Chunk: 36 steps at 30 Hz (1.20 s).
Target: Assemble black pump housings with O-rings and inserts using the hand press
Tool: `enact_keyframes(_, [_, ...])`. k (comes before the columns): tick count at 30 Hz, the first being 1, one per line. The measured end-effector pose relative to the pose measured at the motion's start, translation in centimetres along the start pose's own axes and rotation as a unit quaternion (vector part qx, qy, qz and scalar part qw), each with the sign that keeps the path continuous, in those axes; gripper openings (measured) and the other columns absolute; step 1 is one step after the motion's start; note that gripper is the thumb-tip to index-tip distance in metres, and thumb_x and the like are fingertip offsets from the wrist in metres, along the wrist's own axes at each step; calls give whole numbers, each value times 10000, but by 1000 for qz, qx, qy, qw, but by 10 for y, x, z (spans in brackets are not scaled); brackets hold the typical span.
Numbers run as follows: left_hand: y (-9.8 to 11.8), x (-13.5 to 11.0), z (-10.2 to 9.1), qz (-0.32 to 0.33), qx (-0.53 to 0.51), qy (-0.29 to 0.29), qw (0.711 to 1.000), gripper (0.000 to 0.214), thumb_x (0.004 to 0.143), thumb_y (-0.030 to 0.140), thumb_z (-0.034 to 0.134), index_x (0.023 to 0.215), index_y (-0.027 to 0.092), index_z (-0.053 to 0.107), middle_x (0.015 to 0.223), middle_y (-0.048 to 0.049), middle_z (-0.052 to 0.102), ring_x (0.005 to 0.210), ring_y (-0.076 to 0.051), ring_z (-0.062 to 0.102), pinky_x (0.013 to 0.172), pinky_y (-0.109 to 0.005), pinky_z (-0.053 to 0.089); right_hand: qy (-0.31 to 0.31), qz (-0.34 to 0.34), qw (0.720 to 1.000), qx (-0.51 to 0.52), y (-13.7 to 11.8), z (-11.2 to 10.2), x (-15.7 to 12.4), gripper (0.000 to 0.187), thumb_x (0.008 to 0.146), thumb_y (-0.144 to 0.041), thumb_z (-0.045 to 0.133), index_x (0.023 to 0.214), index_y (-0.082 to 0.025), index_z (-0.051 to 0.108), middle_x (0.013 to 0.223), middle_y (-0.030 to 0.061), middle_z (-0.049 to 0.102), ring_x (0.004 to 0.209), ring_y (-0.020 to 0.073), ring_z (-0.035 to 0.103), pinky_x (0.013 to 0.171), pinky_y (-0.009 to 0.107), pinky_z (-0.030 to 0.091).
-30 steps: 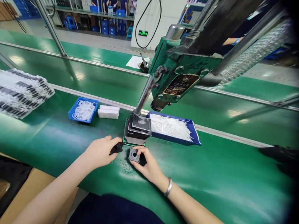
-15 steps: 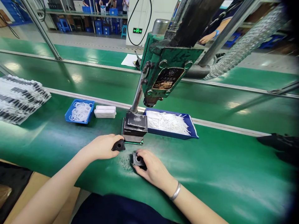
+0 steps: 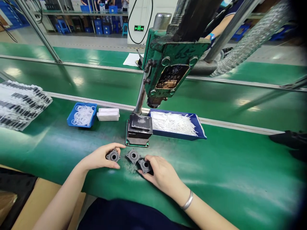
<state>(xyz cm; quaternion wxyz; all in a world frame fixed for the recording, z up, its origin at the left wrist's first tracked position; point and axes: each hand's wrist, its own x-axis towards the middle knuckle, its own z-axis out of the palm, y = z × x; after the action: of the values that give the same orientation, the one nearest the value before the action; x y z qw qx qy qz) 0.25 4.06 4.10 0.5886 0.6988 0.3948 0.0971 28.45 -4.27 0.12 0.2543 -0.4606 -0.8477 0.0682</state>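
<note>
"Flanged housings (image 3: 133, 155), three of them, dark grey with eared corners and a round bore, sit in a row on the near side of the press base (image 3: 140, 131), at the green bench (image 3: 216, 179). What are the hands doing?"

"The left hand (image 3: 99, 157) curves round the leftmost one with its thumb spread away; I cannot tell whether that grip clasps it or merely surrounds it. The right hand (image 3: 164, 172) has thumb and fingers pinched on the rightmost. The middle one lies loose between them"

"Any writing?"

"What looks like a hand-marked 65 on the green press head (image 3: 177, 51). Its nameplate (image 3: 172, 76) carries an emblem and lines of characters too small to read. Farther off, a lit green exit sign (image 3: 139, 28) shows a figure between two arrows"

"And the containers?"

"A blue tray (image 3: 70, 120) on the left is full of white rings (image 3: 82, 115), with a white rectangular stack (image 3: 107, 114) just beside it. Right of the press base, a navy tray (image 3: 189, 137) is heaped with thin white strips (image 3: 172, 123)"
</note>
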Motion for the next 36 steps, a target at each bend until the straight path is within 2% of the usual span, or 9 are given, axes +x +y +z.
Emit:
enact_keyframes(5, [-19, -18, 14, 8, -75, 62, 995, 675, 747, 306, 808, 1343, 337, 494, 1183, -23, 531, 1069, -208, 573, 910, -315, 472, 26, 35, 998, -42, -1, 4, 3, 423, 1015, -558, 402, 1078, -145, 472, 824, 85, 655, 712, 228, 649, 655, 336, 509])
enact_keyframes(10, [-29, -2, 26, 98, -84, 157, 979, 357, 801, 272, 775, 1094, 275, 572, 1191, -42, 511, 1236, -251, 558, 1039, -379, 438, 18, 37, 998, -44, -6, 0, 4, 436, 1032, -545, 344, 1092, -131, 465, 835, 98, 658, 713, 222, 659, 646, 323, 509])
enact_keyframes(13, [-33, 9, 30, 135, -37, 193, 971, 351, 826, 279, 756, 1100, 278, 537, 1194, -50, 524, 1308, -271, 514, 1082, -425, 419, 19, 43, 998, -49, -6, -3, 3, 415, 1051, -503, 284, 1090, -132, 464, 806, 87, 648, 682, 214, 649, 619, 314, 490])
enact_keyframes(17, [-21, 18, 26, 138, 161, 149, 966, 570, 851, 309, 735, 1355, 335, 470, 1277, -69, 542, 1226, -256, 541, 1048, -429, 457, 18, 62, 997, -48, -4, -2, 5, 412, 1028, -566, 349, 982, -172, 460, 753, 49, 622, 654, 202, 628, 593, 300, 461])
enact_keyframes(21, [-1, 27, 22, 151, 324, 91, 929, 644, 801, 466, 756, 1368, 294, 503, 1270, -90, 561, 1149, -279, 578, 945, -417, 524, 14, 56, 998, -34, -3, 1, 15, 410, 1008, -586, 392, 919, -190, 449, 740, 39, 609, 649, 199, 616, 590, 298, 453])
enact_keyframes(26, [5, 38, 27, 150, 379, 108, 907, 531, 828, 500, 706, 1261, 230, 560, 1209, -94, 617, 1095, -270, 600, 901, -419, 548, 15, 52, 998, -30, 1, 5, 26, 352, 998, -530, 488, 920, -188, 462, 735, 34, 618, 636, 187, 621, 579, 285, 448])
enact_keyframes(29, [4, 41, 31, 166, 395, 127, 895, 543, 806, 479, 733, 1246, 206, 570, 1202, -114, 624, 1101, -284, 605, 908, -445, 551, 30, 50, 998, -37, 5, 6, 30, 363, 1016, -538, 436, 926, -187, 457, 721, 30, 616, 613, 179, 625, 560, 279, 447])
enact_keyframes(33, [4, 14, 31, 197, 438, 222, 849, 676, 758, 499, 772, 1311, 187, 537, 1266, -170, 587, 1200, -342, 566, 1001, -526, 491, 58, 27, 996, -67, 0, 0, 23, 436, 1027, -579, 343, 965, -168, 478, 710, 40, 619, 591, 185, 630, 533, 291, 452])
enact_keyframes(36, [-2, -48, 38, 201, 459, 340, 796, 662, 841, 558, 661, 1347, 167, 489, 1264, -193, 584, 1193, -325, 571, 1002, -499, 492, 108, -40, 991, -66, -10, -1, 5, 316, 1029, -470, 456, 964, -167, 518, 741, 53, 634, 622, 187, 647, 588, 303, 483])
